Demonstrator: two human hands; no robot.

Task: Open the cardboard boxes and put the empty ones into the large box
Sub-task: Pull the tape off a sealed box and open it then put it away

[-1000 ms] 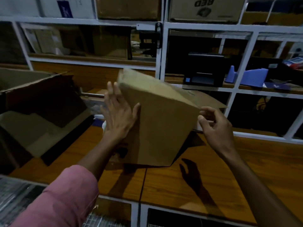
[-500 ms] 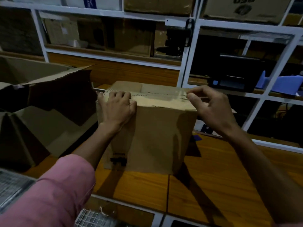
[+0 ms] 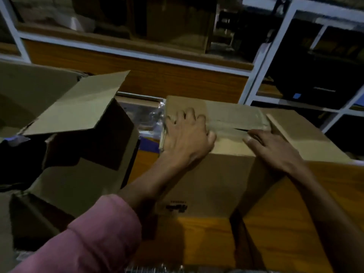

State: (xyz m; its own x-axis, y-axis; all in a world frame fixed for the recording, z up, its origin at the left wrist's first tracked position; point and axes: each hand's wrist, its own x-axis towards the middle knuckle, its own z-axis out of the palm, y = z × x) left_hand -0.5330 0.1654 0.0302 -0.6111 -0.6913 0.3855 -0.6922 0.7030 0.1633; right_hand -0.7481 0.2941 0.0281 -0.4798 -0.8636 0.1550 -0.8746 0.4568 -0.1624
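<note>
A closed cardboard box (image 3: 212, 174) stands upright on the wooden table (image 3: 295, 213), its top sealed with a strip of clear tape (image 3: 232, 117). My left hand (image 3: 187, 134) presses flat on the left part of the top, fingers spread. My right hand (image 3: 273, 150) lies on the right part, its fingertips touching the taped seam where a dark slit shows. To the left stands the large box (image 3: 78, 174), open, with one flap (image 3: 78, 107) raised and a dark inside.
A loose cardboard flap (image 3: 307, 134) lies just behind and to the right of the small box. Crumpled clear plastic (image 3: 149, 119) sits between the two boxes. White-framed shelves (image 3: 254, 79) with a black machine (image 3: 325, 75) rise behind the table.
The box was tilted on an edge a second ago and now stands upright. Both hands have moved onto its top, the right one sliding to the taped seam. The view has come closer.
</note>
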